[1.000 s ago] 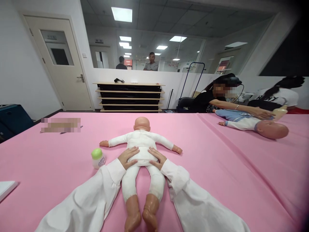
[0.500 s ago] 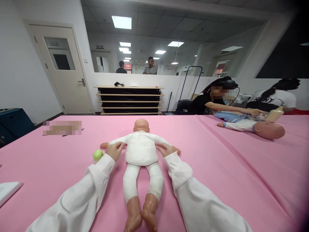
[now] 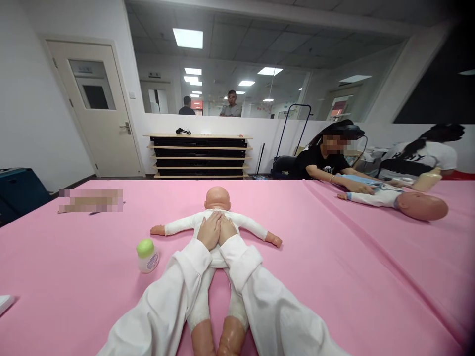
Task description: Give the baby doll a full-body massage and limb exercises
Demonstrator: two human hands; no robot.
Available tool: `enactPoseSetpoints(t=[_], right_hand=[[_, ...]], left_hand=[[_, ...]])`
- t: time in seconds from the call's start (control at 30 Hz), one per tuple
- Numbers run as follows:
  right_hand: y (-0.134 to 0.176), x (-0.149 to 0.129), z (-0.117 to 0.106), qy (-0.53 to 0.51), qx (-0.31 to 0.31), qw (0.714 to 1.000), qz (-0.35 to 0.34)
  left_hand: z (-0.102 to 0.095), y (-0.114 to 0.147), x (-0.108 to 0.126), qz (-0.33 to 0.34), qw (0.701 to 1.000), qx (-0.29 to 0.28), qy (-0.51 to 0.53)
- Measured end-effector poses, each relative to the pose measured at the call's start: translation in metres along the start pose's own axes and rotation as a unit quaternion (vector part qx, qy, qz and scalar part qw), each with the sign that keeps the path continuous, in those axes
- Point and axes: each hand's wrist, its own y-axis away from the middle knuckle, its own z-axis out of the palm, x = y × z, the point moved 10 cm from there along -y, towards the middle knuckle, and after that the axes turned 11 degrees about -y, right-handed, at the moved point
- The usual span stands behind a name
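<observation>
A baby doll (image 3: 217,199) with a white cloth body lies in front of me, head away from me and arms spread to both sides. Its face does not show. My left hand (image 3: 210,231) rests flat on the doll's upper body, fingers stretched toward the head. Beside it, my right hand (image 3: 227,227) lies flat in the same way, the two hands touching along their inner edges. Both hands hold nothing. Left of the doll stands a small jar (image 3: 147,257) with a green lid. My white sleeves cover part of the doll's hips and legs.
Pink cloth (image 3: 334,287) covers the table. At the right, a co-worker (image 3: 322,158) has hands on another doll (image 3: 419,205), with a bottle (image 3: 427,179) behind it. A blurred-out item (image 3: 91,201) lies far left; a white object's corner (image 3: 5,302) shows at the left edge.
My hands have moved inward from the doll's sides onto its upper body and now lie together. The green-lidded jar shows fully, no longer partly behind my left arm.
</observation>
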Motion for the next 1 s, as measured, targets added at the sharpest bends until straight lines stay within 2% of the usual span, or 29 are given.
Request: enactPoseSetpoints(t=[0.2, 0.3, 0.4, 0.5, 0.67, 0.8, 0.9, 1.0], right_hand=[[0.005, 0.027, 0.004, 0.006, -0.052, 0.995, 0.082], [0.008, 0.042, 0.000, 0.000, -0.044, 0.990, 0.133], [0.017, 0.063, -0.005, -0.019, -0.018, 0.982, 0.185], [0.027, 0.088, -0.008, -0.032, -0.006, 0.973, 0.229], [0.038, 0.112, -0.014, 0.011, 0.018, 0.964, 0.263], [0.046, 0.121, -0.018, 0.054, 0.043, 0.955, 0.288], [0.055, 0.128, -0.030, 0.078, 0.098, 0.948, 0.294], [0.060, 0.130, -0.047, 0.057, 0.163, 0.938, 0.301]], left_hand=[[0.000, 0.003, -0.007, -0.017, 0.997, -0.039, -0.070], [0.001, 0.003, -0.007, -0.019, 0.996, -0.042, -0.079], [0.000, 0.005, -0.016, -0.048, 0.994, -0.036, -0.086], [-0.002, 0.007, -0.035, -0.096, 0.990, -0.031, -0.096], [-0.007, 0.019, -0.087, -0.197, 0.971, -0.036, -0.130], [-0.022, 0.031, -0.114, -0.218, 0.951, 0.022, -0.217], [-0.038, 0.042, -0.125, -0.248, 0.930, 0.084, -0.259], [-0.056, 0.051, -0.129, -0.290, 0.914, 0.140, -0.248]])
